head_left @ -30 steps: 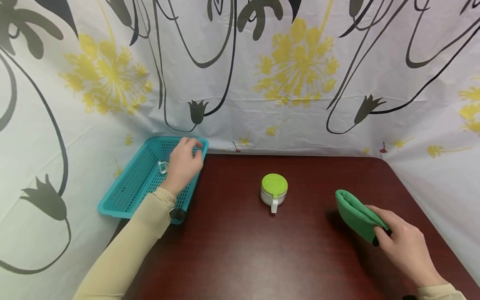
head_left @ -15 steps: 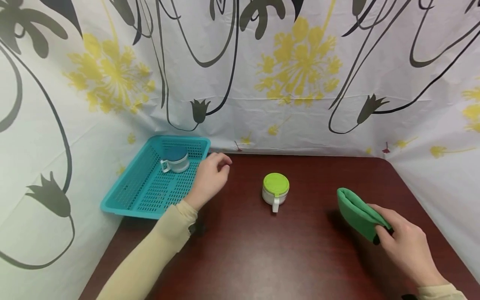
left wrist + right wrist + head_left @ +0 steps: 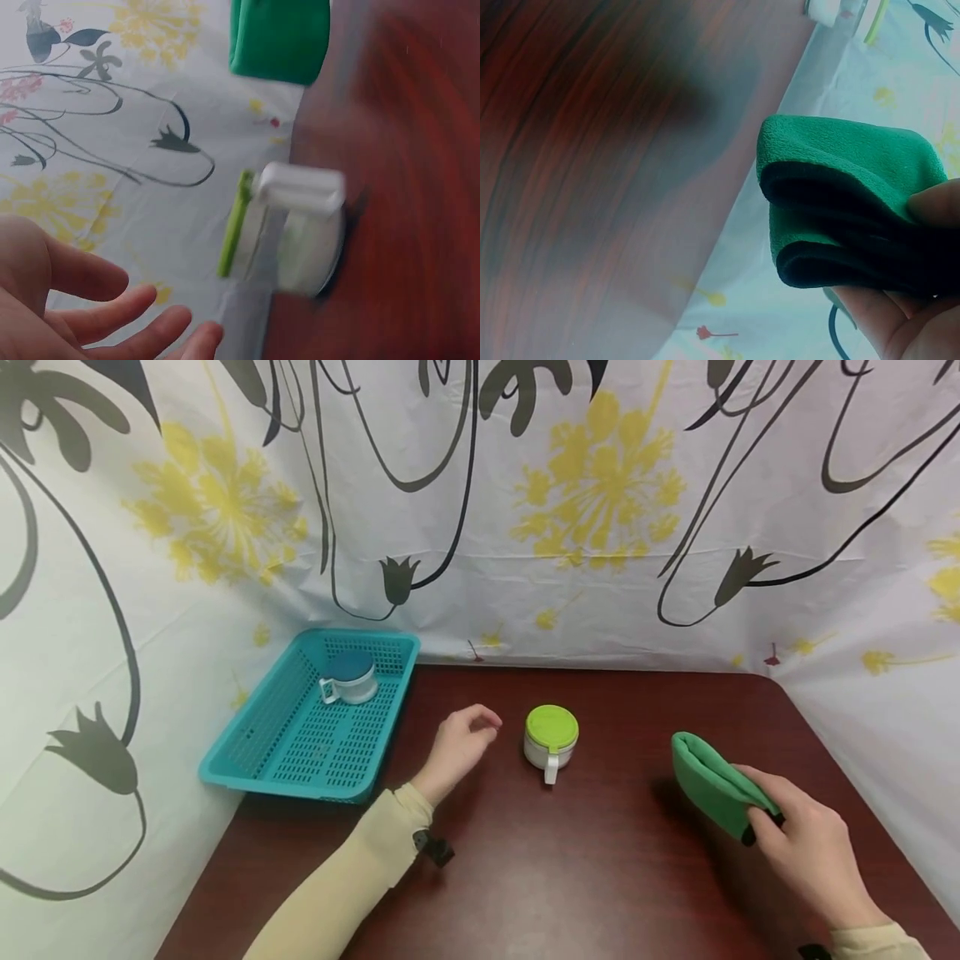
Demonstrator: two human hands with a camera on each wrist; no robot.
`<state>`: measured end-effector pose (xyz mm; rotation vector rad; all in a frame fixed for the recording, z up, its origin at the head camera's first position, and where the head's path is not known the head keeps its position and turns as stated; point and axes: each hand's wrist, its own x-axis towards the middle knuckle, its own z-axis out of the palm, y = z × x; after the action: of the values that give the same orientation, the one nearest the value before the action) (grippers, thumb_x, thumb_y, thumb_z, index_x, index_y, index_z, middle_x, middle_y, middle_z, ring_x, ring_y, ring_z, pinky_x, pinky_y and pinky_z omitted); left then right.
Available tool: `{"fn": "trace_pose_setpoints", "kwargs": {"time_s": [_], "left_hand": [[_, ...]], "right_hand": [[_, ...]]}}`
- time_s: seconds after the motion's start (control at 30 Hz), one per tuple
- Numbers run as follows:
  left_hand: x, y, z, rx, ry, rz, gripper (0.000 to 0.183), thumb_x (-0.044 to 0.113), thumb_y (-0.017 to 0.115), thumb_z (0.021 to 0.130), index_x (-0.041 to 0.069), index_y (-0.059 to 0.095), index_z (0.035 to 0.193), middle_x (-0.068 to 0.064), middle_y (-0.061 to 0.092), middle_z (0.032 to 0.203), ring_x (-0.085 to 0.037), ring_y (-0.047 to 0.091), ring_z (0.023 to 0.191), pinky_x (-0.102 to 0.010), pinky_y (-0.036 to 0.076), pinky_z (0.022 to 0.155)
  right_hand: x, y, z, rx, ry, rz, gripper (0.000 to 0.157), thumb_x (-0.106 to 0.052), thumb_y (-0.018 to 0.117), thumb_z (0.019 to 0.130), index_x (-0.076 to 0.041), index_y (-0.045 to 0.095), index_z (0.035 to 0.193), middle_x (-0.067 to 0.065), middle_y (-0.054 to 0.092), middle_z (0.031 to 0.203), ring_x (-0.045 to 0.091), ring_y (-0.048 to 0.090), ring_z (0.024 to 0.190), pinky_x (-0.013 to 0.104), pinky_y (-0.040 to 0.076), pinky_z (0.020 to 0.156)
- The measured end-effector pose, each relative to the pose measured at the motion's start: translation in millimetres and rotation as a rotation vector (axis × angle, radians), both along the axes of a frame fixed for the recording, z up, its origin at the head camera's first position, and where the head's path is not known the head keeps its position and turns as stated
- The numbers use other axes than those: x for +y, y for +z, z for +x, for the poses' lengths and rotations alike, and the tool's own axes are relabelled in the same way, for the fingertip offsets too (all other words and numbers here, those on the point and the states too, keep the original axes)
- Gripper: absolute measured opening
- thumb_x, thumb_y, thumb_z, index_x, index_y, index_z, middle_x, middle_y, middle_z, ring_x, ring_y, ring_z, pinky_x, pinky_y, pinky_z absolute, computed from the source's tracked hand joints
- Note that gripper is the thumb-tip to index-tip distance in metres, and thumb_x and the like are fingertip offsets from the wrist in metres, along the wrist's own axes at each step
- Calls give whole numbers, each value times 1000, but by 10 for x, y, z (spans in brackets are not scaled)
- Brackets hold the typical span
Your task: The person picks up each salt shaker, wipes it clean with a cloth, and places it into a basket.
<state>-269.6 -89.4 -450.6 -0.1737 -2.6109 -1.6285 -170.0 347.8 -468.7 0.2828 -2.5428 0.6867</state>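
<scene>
A small white jar with a lime-green lid (image 3: 552, 727) and a white handle stands on the table; its handle points toward me. Just left of it hovers my left hand (image 3: 459, 747), fingers loosely bent and holding nothing. The left wrist view shows the same jar (image 3: 300, 251) beyond the spread fingers (image 3: 161, 322). Over on the right, my right hand (image 3: 810, 843) pinches a folded green cloth (image 3: 712, 785) by one end, above the table. From the right wrist view the cloth (image 3: 847, 150) shows its thick folds, thumb on top and fingers below.
A turquoise perforated basket (image 3: 300, 752) sits at the table's back left. Inside it, near the far end, is a white jar with a blue lid (image 3: 352, 677). The dark red-brown table (image 3: 540, 877) backs onto a patterned curtain (image 3: 480, 527).
My left hand has left the basket and moved right and nearer, coming close to the green-lidded jar. The blue-lidded jar is now uncovered to view. My right hand stays put with the cloth.
</scene>
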Motion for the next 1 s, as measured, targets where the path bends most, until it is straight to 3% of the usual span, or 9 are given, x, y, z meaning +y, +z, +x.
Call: {"fn": "trace_pose_setpoints", "kwargs": {"time_s": [0.17, 0.37, 0.47, 0.67, 1.0], "left_hand": [[169, -128, 74, -221, -96, 244, 13, 4, 63, 93, 4, 71, 104, -9, 69, 94, -36, 67, 94, -48, 56, 83], [292, -238, 132, -319, -120, 395, 25, 3, 63, 92, -5, 68, 116, -18, 70, 108, -38, 67, 101, -53, 53, 90], [334, -265, 159, -340, -135, 416, 26, 3, 62, 92, -4, 68, 117, -21, 69, 116, -36, 67, 103, -51, 53, 91], [420, -299, 193, -379, -184, 403, 29, 2, 60, 91, 0, 69, 119, -15, 68, 118, -37, 65, 107, -47, 54, 91], [543, -383, 179, -391, -149, 439, 33, -2, 60, 87, 0, 70, 119, -13, 70, 115, -32, 65, 100, -48, 54, 89]], "right_hand": [[-27, -6, -20, -11, 10, 2, 60, 4, 69, 81, -25, 65, 134, 5, 68, 118, -6, 52, 85, 13, 37, 62], [-62, -30, -24, -27, 10, 1, 59, 2, 69, 82, -26, 65, 134, 6, 68, 119, -1, 55, 84, 13, 37, 61], [-70, -32, -27, -32, 5, 0, 60, 2, 69, 82, -27, 65, 134, 5, 68, 119, -4, 54, 86, 13, 37, 63], [-84, -45, -40, -40, 8, -1, 61, 3, 70, 81, -27, 65, 134, 4, 68, 119, -9, 51, 87, 14, 37, 63], [-114, -100, -38, -36, 17, -6, 61, 3, 70, 81, -28, 66, 133, 4, 68, 118, -9, 50, 86, 15, 36, 64]]}}
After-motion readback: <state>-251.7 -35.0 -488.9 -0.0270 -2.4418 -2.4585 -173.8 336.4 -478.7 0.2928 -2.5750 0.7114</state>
